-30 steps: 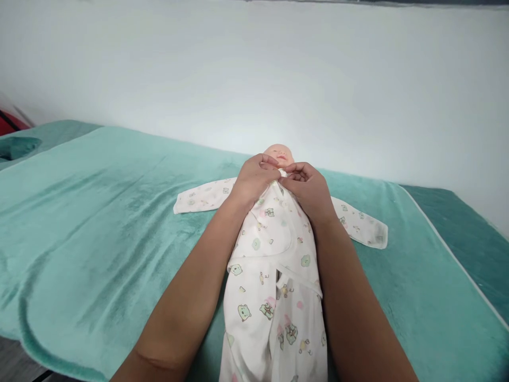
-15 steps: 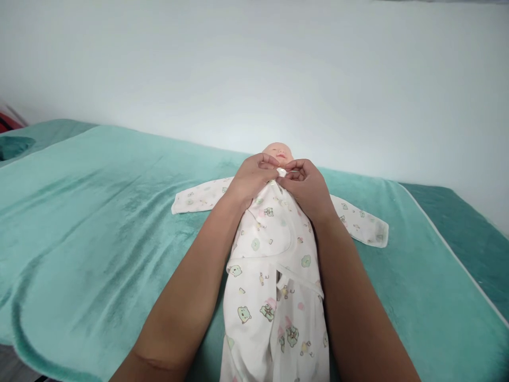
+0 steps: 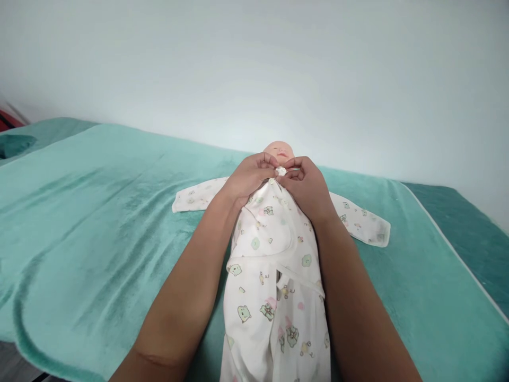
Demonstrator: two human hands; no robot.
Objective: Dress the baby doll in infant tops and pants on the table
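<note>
L hand (image 3: pixel 251 174) & R hand (image 3: pixel 305 181) had fingertips pinched on doll's (image 3: pixel 279 149) collar (image 3: pixel 281 171), which prob risked slipping if tugged unevenly

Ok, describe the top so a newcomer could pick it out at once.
On the green blanket lies a doll. The left hand and right hand pinch the neckline of its top. Unlike the lower garment, patterned alike, the top has long sleeves, spread sideways.

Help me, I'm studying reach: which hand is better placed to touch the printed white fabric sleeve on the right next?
Probably the right hand, closer to that sleeve; the left hand is nearer the opposite sleeve. Both touch the white fabric neckline.
</note>
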